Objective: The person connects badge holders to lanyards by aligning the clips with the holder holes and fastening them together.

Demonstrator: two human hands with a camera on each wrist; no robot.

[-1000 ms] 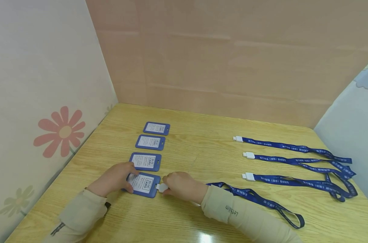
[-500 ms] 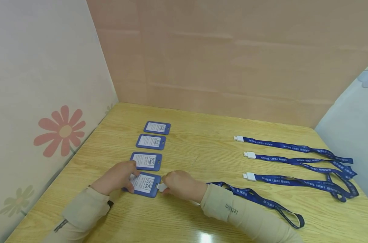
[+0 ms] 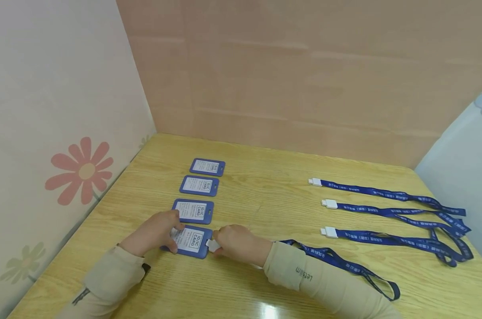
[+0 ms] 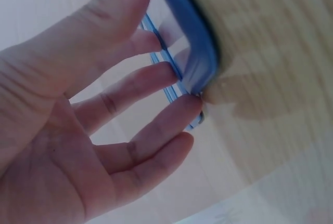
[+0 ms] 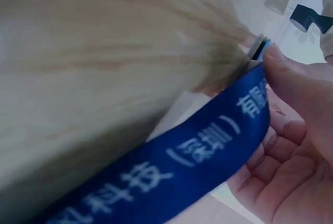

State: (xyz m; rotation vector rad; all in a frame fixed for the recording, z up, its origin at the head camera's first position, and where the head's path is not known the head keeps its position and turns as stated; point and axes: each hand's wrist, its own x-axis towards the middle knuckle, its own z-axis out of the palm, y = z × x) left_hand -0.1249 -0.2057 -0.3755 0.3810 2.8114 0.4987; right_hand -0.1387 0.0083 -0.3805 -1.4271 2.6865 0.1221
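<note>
In the head view the left hand [image 3: 155, 233] grips the left end of the nearest blue card holder [image 3: 191, 240], thumb on the near edge and fingers on the far edge. The left wrist view shows its fingers and thumb around the holder's blue corner [image 4: 200, 60]. My right hand [image 3: 241, 243] pinches the white clip [image 3: 213, 245] of a blue lanyard [image 3: 332, 257] at the holder's slotted end. Whether the clip's tip passes through the slot cannot be told. In the right wrist view the printed strap [image 5: 203, 141] runs from the pinching fingers past the palm.
Three more card holders [image 3: 193, 211] lie in a column beyond the held one on the wooden table [image 3: 256, 186]. At the right, three lanyards [image 3: 368, 236] lie stretched out, white clips pointing left. Patterned walls [image 3: 65, 88] stand around the table.
Both hands keep their hold on the holder and the clip. The whole head view has shifted very slightly; nothing else has visibly moved.
</note>
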